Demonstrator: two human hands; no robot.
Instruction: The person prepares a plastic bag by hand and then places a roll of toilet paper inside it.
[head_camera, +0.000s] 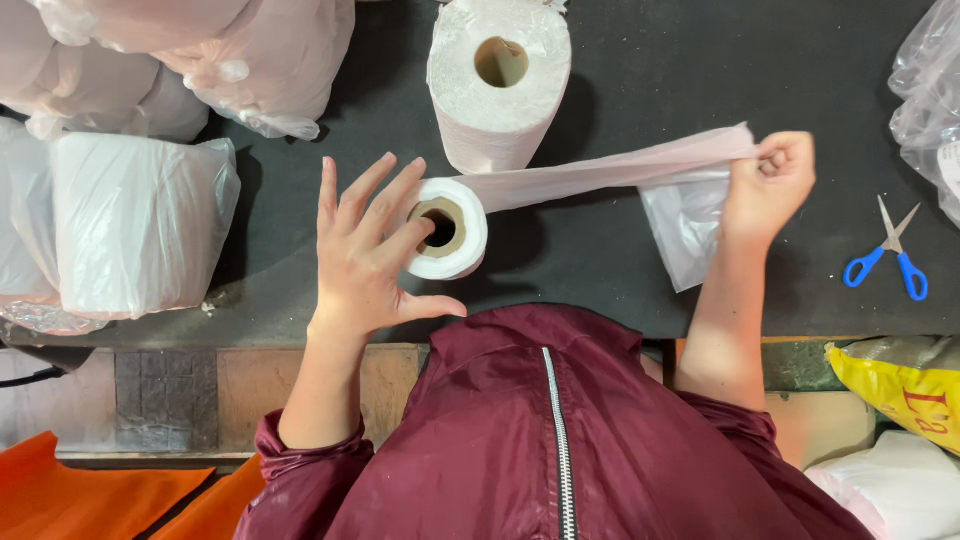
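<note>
Two hands share one strip of thin plastic bags — the right hand (768, 185) pinched shut on its free end, the left hand (372, 250) spread open against the bag roll (447, 228) on the dark surface (620, 60) — so a hard tug could likely skid the unheld roll or tear the film early.

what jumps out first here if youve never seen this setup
The pink plastic film stretched across the middle of the dark table, from the bag roll under the left hand to the pinching right hand. Then the paper roll at top centre and blue scissors far right.
</note>
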